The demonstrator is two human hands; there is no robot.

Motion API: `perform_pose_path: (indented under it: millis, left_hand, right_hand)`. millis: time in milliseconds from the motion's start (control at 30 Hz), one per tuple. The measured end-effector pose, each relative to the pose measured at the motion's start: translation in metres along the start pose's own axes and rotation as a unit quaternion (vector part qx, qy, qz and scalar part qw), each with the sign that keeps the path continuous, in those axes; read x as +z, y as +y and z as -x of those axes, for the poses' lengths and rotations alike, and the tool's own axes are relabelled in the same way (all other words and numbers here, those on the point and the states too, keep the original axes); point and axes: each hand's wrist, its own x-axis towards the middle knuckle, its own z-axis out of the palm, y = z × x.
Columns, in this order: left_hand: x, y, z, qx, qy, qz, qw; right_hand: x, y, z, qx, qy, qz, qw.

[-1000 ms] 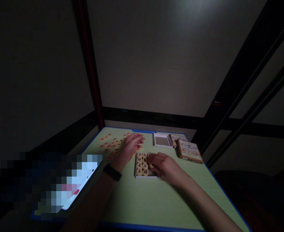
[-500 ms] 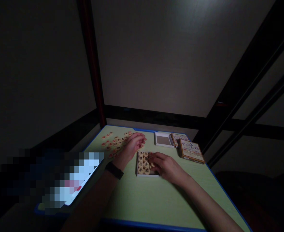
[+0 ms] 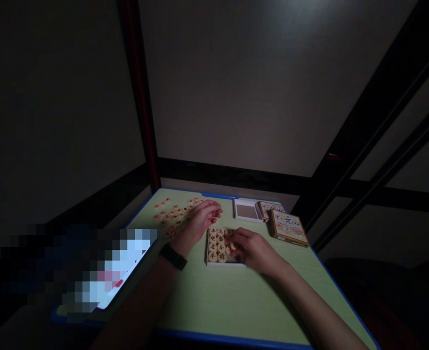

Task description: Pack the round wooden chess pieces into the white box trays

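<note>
A shallow white box (image 3: 224, 265) holds round wooden xiangqi pieces (image 3: 212, 247) in rows, their marked faces up, filling its left columns. Over the box's right part is my right hand (image 3: 256, 250), its fingers closed on a xiangqi piece (image 3: 232, 247) with a red mark. Just behind the box, my left hand (image 3: 202, 219) hovers with fingers curled inward; whatever lies in its palm is hard to make out. Loose xiangqi pieces (image 3: 174, 214), red and dark marked, lie scattered beyond and left of that hand, which hides some of them.
An open white box part (image 3: 246, 211) lies at the table's back. Beside it are two printed boxes, the nearer box (image 3: 289, 227) by the right edge. A bright tablet-like screen (image 3: 127, 267), partly pixelated, lies left on the green table (image 3: 207, 301). Walls stand behind.
My right hand has shifted slightly, and the piece in its fingers now shows its red-marked face. A piece near the top of the third column is more visible. My left hand stays nearly still.
</note>
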Motion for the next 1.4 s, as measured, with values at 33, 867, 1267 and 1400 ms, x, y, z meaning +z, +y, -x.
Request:
perform_pose_path:
  millis: [33,867,1267,1400]
  left_hand:
    - [0.000,0.000,0.000,-0.001,0.000,0.000,1.000]
    - [0.001,0.000,0.001,0.009,-0.020,-0.007,1.000]
    - [0.001,0.000,0.001,0.008,-0.019,-0.004,1.000]
    - [0.001,0.000,0.001,0.007,-0.020,-0.001,1.000]
  right_hand:
    - [-0.002,-0.001,0.000,0.000,0.005,-0.011,1.000]
    - [0.015,0.008,-0.001,-0.013,0.011,0.012,1.000]
    - [0.008,0.005,-0.002,0.001,0.007,-0.031,0.999]
    - [-0.002,0.005,-0.002,0.012,0.019,-0.040,0.999]
